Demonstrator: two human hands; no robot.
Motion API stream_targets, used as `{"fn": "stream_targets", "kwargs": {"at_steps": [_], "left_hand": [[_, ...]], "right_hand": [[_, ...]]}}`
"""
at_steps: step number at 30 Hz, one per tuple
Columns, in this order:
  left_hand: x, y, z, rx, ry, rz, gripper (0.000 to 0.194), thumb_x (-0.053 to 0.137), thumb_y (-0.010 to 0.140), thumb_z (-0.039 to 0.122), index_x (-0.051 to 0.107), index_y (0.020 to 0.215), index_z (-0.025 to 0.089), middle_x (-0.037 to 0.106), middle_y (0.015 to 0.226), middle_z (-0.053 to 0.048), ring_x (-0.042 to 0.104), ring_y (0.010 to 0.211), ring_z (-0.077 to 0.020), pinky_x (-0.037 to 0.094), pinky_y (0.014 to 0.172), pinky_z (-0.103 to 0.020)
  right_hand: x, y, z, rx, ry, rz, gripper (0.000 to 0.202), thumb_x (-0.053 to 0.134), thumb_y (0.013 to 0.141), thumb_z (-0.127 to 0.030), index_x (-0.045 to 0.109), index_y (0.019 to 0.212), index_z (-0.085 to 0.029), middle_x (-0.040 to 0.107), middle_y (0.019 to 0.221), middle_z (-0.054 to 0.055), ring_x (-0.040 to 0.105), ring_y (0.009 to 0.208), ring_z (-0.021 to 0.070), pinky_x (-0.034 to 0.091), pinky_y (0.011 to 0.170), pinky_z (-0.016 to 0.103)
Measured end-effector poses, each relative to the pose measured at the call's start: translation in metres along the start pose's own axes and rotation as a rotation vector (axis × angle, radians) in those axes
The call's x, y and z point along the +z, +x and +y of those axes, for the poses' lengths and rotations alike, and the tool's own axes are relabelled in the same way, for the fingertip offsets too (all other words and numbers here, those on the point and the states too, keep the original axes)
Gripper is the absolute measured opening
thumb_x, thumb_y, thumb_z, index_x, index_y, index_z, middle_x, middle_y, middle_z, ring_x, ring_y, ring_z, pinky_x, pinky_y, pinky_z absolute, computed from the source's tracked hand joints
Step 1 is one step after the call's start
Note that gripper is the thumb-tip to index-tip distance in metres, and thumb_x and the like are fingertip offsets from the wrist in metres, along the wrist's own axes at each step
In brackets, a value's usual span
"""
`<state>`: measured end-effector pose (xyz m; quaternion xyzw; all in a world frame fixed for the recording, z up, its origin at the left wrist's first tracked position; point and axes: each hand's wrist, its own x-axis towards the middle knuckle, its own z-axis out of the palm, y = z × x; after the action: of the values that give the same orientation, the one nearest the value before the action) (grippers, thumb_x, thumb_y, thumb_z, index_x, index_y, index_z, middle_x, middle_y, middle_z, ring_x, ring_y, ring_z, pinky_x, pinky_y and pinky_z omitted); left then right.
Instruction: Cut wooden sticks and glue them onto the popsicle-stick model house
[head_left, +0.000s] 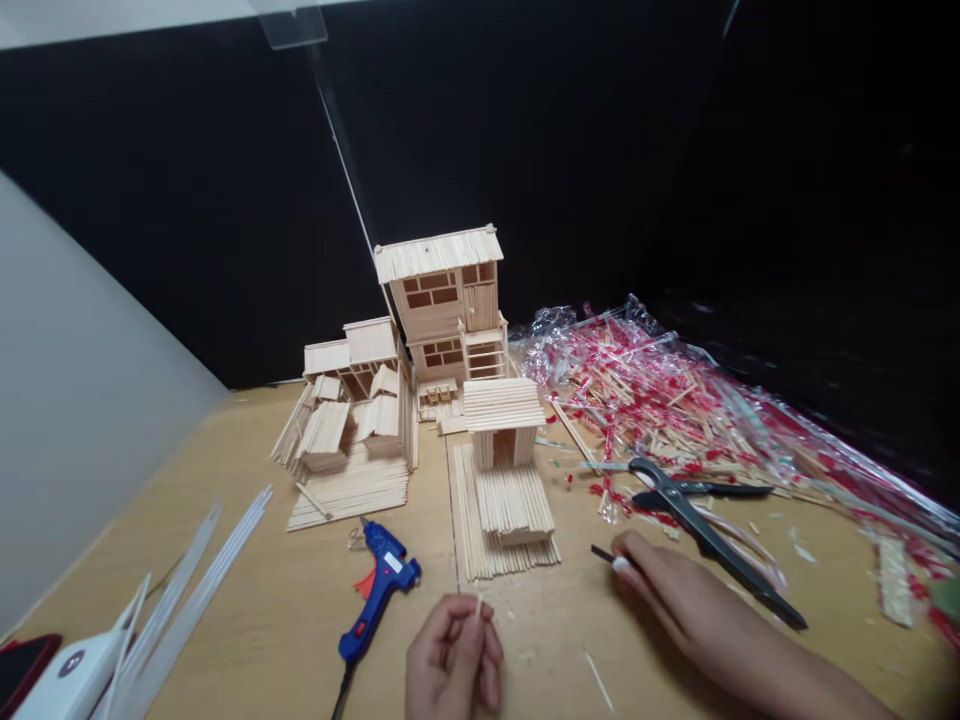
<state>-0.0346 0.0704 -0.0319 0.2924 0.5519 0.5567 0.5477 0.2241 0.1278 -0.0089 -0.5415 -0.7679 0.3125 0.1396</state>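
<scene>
At the bottom middle, my left hand (452, 655) is closed, with a short thin wooden stick (480, 605) pinched between thumb and forefinger. My right hand (652, 580) is closed round a slim tool with a dark, narrow end (601, 553); its exact kind is hard to make out. Just beyond my hands stands a small model house (514, 500) built of wooden sticks. A blue hot glue gun (381, 580) lies to the left of my left hand, its nozzle pointing away. One loose stick (598, 680) lies on the table between my hands.
Behind stand a two-storey stick house (442, 300) and a stick courtyard model (349, 430). A heap of sticks and red-clear wrappers (660, 390) covers the right side. Black-handled scissors (712, 540) lie before it. Glue sticks (202, 590) and a white box (67, 680) are at left.
</scene>
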Motion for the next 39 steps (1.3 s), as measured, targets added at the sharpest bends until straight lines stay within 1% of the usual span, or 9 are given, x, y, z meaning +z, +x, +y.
{"fn": "stream_targets", "kwargs": {"at_steps": [2,5,9,13,17,20,32,36,39], "left_hand": [[0.010,0.018,0.023,0.068,0.006,-0.046,0.035,0.076,0.076,0.049,0.063,0.083,0.016,0.059,0.060,0.002,0.044,0.044,-0.0047,0.031,0.043,-0.016],[0.027,0.049,0.055,0.165,-0.116,-0.146,0.028,0.074,0.080,0.041,0.062,0.086,0.016,0.049,0.056,0.006,0.040,0.042,-0.0031,0.029,0.042,-0.015],[0.046,0.077,0.077,0.239,-0.154,-0.230,0.030,0.074,0.081,0.037,0.066,0.098,0.015,0.046,0.051,0.008,0.040,0.039,-0.0033,0.028,0.041,-0.015],[0.052,0.081,0.067,0.253,-0.093,-0.227,0.032,0.072,0.082,0.043,0.070,0.091,0.013,0.054,0.051,0.005,0.044,0.038,-0.0048,0.032,0.040,-0.017],[0.050,0.074,0.056,0.267,-0.098,-0.256,0.027,0.076,0.078,0.040,0.071,0.088,0.016,0.060,0.057,0.002,0.052,0.044,-0.0073,0.038,0.044,-0.019],[0.048,0.070,0.056,0.215,-0.105,-0.299,0.025,0.078,0.075,0.038,0.069,0.086,0.017,0.063,0.061,0.001,0.053,0.046,-0.0080,0.039,0.046,-0.020],[0.050,0.059,0.057,0.047,-0.170,-0.318,0.029,0.075,0.076,0.040,0.062,0.089,0.017,0.054,0.059,0.004,0.030,0.041,-0.0020,0.023,0.040,-0.015],[0.052,0.059,0.056,0.031,-0.155,-0.263,0.037,0.076,0.073,0.048,0.060,0.088,0.018,0.054,0.058,0.004,0.031,0.041,-0.0029,0.025,0.040,-0.016],[0.052,0.060,0.058,0.091,-0.059,-0.216,0.042,0.078,0.071,0.052,0.064,0.090,0.017,0.057,0.058,0.003,0.037,0.043,-0.0047,0.029,0.041,-0.017]], "right_hand": [[-0.010,0.011,-0.018,-0.079,0.144,0.031,0.026,0.031,0.103,-0.038,0.049,0.095,-0.023,0.060,0.083,0.003,0.057,0.075,0.0195,0.042,0.071,0.032],[-0.022,0.036,-0.044,-0.167,0.391,0.143,0.026,0.032,0.104,-0.041,0.049,0.097,-0.023,0.049,0.075,-0.003,0.048,0.066,0.0148,0.037,0.064,0.027],[-0.027,0.074,-0.064,-0.304,0.664,0.171,0.028,0.047,0.098,-0.050,0.052,0.099,-0.022,0.045,0.073,-0.005,0.037,0.057,0.0104,0.031,0.054,0.023],[-0.015,0.086,-0.071,-0.345,0.695,0.207,0.030,0.047,0.099,-0.047,0.056,0.094,-0.019,0.049,0.074,-0.003,0.040,0.058,0.0105,0.032,0.052,0.022],[0.000,0.075,-0.075,-0.379,0.667,0.185,0.036,0.034,0.104,-0.041,0.053,0.083,-0.020,0.043,0.062,-0.005,0.040,0.054,0.0110,0.031,0.052,0.023],[0.005,0.068,-0.078,-0.404,0.596,0.164,0.036,0.032,0.105,-0.038,0.052,0.080,-0.020,0.048,0.061,-0.004,0.045,0.053,0.0112,0.035,0.056,0.024],[0.015,0.066,-0.085,-0.382,0.462,0.205,0.032,0.037,0.103,-0.029,0.047,0.074,-0.022,0.047,0.057,-0.006,0.046,0.047,0.0099,0.034,0.052,0.022],[0.015,0.066,-0.086,-0.373,0.447,0.235,0.032,0.037,0.103,-0.029,0.047,0.074,-0.022,0.046,0.056,-0.006,0.046,0.046,0.0099,0.033,0.051,0.022],[0.015,0.066,-0.086,-0.381,0.393,0.254,0.030,0.036,0.103,-0.028,0.049,0.076,-0.022,0.050,0.057,-0.005,0.048,0.046,0.0103,0.034,0.051,0.022]]}}
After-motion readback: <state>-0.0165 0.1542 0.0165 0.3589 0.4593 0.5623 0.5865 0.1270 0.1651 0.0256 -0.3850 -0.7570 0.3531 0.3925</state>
